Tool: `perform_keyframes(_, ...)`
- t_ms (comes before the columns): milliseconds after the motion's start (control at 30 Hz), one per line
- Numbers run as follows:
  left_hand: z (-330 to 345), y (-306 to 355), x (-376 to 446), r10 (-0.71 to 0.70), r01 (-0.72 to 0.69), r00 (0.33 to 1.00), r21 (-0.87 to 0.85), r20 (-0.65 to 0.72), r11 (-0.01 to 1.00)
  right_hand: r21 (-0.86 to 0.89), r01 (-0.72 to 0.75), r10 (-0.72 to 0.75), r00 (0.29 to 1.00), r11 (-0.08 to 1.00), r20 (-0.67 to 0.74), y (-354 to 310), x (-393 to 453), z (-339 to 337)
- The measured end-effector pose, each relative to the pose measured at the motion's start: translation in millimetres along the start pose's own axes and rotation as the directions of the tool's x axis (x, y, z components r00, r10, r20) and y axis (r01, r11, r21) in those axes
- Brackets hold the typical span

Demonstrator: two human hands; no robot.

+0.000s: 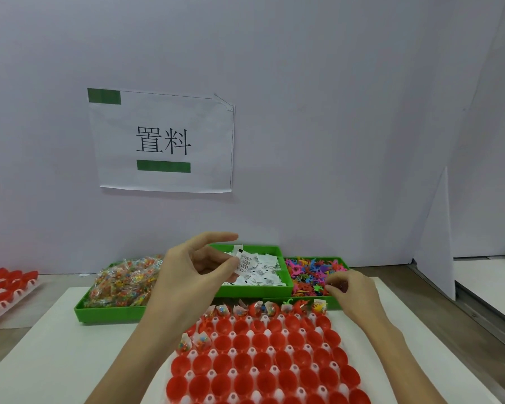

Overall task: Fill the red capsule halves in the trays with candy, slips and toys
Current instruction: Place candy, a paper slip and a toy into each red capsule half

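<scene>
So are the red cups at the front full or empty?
Empty. The front red cups show only bare red insides; just the back row and two on the left hold packets.

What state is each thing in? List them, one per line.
left hand: raised, pinching a paper slip
right hand: curled at the toy bin, apparently pinching a toy
slip bin: holds slips
candy bin: heaped full
capsule tray: far row filled, most halves empty
</scene>
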State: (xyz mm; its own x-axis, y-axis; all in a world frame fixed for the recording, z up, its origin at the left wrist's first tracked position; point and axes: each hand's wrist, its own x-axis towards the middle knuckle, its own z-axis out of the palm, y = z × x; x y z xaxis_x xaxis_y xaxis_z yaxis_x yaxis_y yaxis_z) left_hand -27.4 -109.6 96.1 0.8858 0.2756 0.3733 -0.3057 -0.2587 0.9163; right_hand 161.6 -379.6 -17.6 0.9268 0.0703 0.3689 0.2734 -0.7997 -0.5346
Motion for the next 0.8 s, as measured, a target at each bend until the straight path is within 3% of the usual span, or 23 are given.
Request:
perform_keyframes(167,1.6,-1.4,0.2,0.016,-0.016,1.000,0.001,0.008,1.000,0.045,-0.100,0.097,0.993,0.994,0.061,0.0,5.8,0.9)
perform_keyframes(633,2.3,-3.0,-0.3,0.009,-0.009,0.998,-0.003,0.055,1.000,0.063,-0.120,0.116,0.991,0.991,0.063,-3.6,4.2,5.4)
perform_keyframes(800,2.3,-2.1,-1.9,0.010,-0.010,0.998,-0.003,0.069,1.000,0.186,-0.185,0.177,0.982,0.965,0.061,-6.5,4.0,8.0)
